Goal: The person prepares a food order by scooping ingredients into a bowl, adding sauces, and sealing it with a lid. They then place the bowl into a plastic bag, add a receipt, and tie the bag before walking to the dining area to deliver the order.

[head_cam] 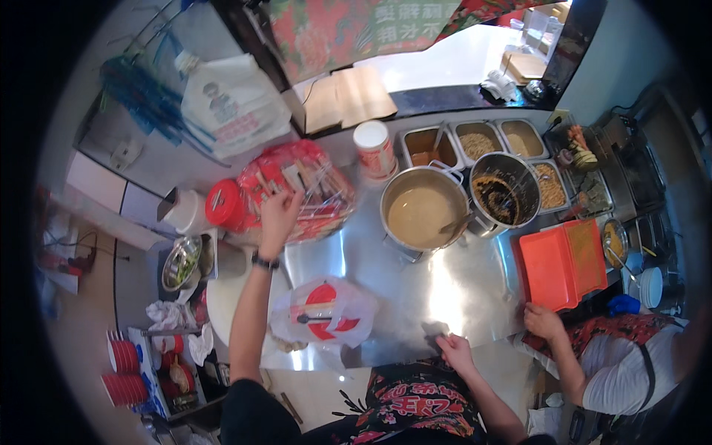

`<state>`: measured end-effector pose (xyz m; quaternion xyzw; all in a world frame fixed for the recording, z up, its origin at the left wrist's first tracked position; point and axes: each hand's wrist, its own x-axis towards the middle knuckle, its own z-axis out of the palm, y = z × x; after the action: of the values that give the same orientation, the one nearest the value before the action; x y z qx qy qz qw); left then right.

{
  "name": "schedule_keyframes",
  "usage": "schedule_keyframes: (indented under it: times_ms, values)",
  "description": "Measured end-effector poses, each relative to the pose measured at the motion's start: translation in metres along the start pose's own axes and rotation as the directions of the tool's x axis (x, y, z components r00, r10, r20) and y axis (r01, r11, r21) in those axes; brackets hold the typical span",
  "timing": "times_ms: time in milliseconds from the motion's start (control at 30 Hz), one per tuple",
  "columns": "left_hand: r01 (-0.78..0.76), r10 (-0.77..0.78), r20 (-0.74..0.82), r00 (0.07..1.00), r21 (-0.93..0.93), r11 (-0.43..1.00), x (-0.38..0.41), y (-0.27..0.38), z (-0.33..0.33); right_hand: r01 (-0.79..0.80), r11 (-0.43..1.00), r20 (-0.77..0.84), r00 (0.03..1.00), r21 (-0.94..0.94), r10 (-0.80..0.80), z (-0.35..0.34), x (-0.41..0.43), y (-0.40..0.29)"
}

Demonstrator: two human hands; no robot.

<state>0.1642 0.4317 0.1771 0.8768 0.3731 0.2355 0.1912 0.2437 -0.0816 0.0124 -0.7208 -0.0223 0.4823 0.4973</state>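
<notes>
My left hand point(280, 219), with a dark band on its wrist, reaches over a large red and clear plastic bag point(328, 214) of paper-wrapped utensils. Its fingers are bent close together, and whether they pinch anything is unclear. At the front edge of the steel table point(384, 283), my right hand point(457, 351) holds a small dark object point(434, 330), too blurred to name. Between my arms stands a translucent plastic carrier bag point(356, 308). Through it show a round red lid point(321, 293), a black spoon point(311, 319) and a pale wrapped strip.
Ahead stand a pot of tan liquid point(423, 214), a pot of dark sauce point(495, 200) and several steel ingredient pans point(477, 142). A co-worker's hand point(544, 322) is beside an orange tray point(548, 267). A red-lidded jar point(224, 203) and white bags point(233, 105) are left.
</notes>
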Motion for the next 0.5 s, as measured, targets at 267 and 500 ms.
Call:
schedule_keyframes:
  times_ms: [267,500]
  values:
    - [-0.072,0.087,-0.042,0.995,0.274,0.959,0.259,-0.051,0.141,-0.059,0.971,-0.417,0.896,0.231,0.154,-0.094,-0.039,0.068]
    - [-0.144,0.163,0.01,0.987,0.522,0.841,0.294,-0.076,0.136,-0.067,0.924,-0.395,0.89,0.378,0.226,-0.08,-0.033,0.09]
